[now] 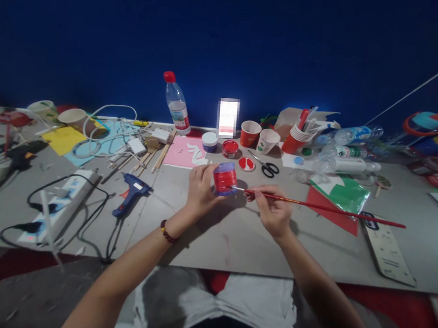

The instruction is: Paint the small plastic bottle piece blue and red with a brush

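Observation:
My left hand (201,188) grips a small round piece (225,179), red around its middle with purple at its upper and lower edges. Pinched in my right hand (273,209) is a long red paintbrush (305,203), its tip touching the red side of the piece. Just beyond the piece stand an open jar of red paint (230,148) and a white-lidded jar (210,141). A lid smeared with red (246,164) lies beside black-handled scissors (268,169).
A blue glue gun (133,193) and a power strip (62,206) with cables lie left. Upright at the back are a bottle (178,109) and paper cups (250,134). Plastic bottles (348,166), green paper (345,194) and a phone (390,251) lie right.

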Tool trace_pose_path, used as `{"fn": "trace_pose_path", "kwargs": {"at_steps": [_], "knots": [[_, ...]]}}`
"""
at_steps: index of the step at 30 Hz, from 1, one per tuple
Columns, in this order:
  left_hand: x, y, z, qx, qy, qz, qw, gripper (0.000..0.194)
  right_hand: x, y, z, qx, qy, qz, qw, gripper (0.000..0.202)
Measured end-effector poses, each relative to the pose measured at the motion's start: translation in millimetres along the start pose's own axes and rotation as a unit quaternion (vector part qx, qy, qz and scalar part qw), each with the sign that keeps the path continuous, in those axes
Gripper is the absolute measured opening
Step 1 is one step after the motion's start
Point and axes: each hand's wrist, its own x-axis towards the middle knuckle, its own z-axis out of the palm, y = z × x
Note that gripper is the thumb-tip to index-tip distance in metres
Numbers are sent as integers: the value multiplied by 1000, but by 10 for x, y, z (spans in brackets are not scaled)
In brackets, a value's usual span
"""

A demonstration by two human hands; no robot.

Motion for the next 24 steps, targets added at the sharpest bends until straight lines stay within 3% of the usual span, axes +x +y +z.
{"fn": "trace_pose_path", "kwargs": {"at_steps": [4,8,13,24], "knots": [[-8,14,2,-6,-2,1,1000,81,-19,-40,56,-10,-29,-19,999,10],[-13,24,-2,-12,-18,-10,1000,83,11,-43,58,-15,5,5,1000,15],[1,11,-7,-42,18,8,999,79,38,-18,15,-6,29,9,1000,14],[20,-12,-10,-111,-1,-9,994,85,143,-43,-48,52,81,35,995,18]]}}
